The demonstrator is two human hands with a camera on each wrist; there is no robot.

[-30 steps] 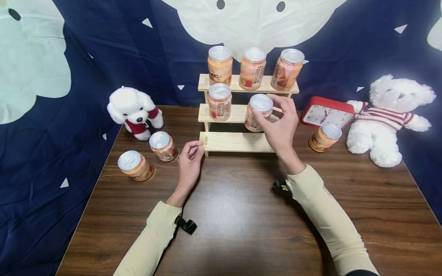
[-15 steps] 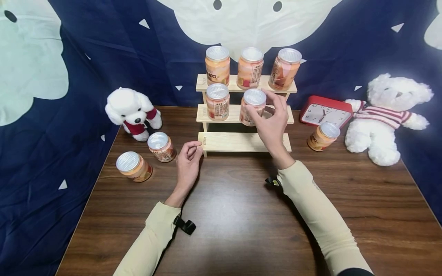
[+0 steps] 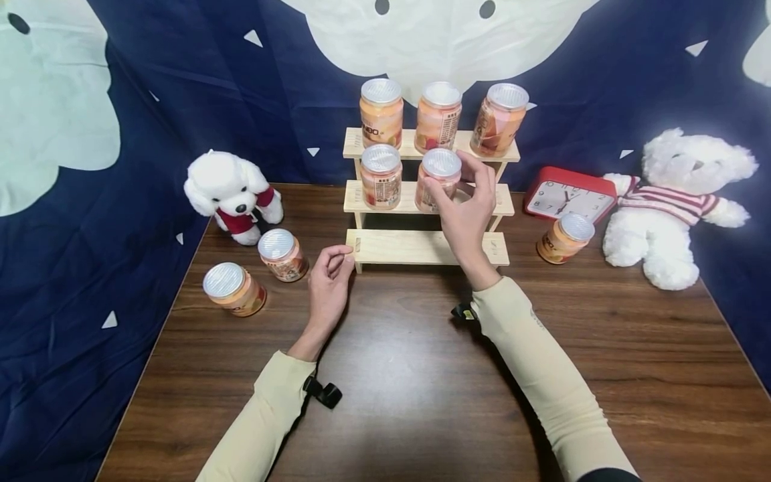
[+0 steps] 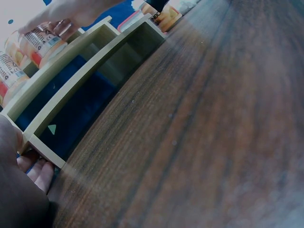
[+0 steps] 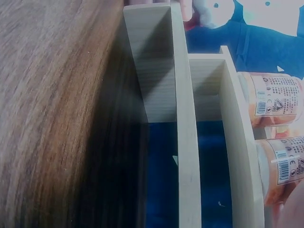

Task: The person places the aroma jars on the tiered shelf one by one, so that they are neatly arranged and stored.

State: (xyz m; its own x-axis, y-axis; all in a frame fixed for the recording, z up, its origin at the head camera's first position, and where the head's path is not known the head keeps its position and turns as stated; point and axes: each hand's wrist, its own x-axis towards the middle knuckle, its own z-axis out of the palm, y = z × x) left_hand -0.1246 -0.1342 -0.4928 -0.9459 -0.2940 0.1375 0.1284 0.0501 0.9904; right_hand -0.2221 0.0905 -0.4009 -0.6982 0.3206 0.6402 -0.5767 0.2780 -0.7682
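At the left edge of the head view, dark blue cloth (image 3: 60, 281) with pale shapes. At centre left, white toy dog (image 3: 223, 184) with red clothing, on the brown table (image 3: 397, 381). Below the dog in the frame, two upright orange jars with silver lids: first the outer jar (image 3: 237, 294), then, more right and higher, the inner jar (image 3: 284, 258), near the left hand (image 3: 328, 291) but not in touch with it. Fingers of this hand bent, pinching the left end of the lowest shelf (image 3: 409, 248) of the wooden stand (image 3: 358, 224); same grip around the corner at lower left in the left wrist view.

In the upper middle of the frame, three upright jars in a row on the top shelf (image 3: 352, 144). Under them, on the middle shelf (image 3: 501, 204), the neighbour jar (image 3: 381, 181), apart from all fingers. Just right of it, the held jar (image 3: 442, 165), upright, in the grasp of the right hand (image 3: 470, 214): thumb on the near left side, fingers curved at the far right side, lid not covered. Base at the middle shelf; whether with full weight, not possible to tell.

Farther right, red clock (image 3: 571, 193), then lone jar (image 3: 563, 242) before it, upright, and white teddy bear (image 3: 659, 221) in striped sweater.
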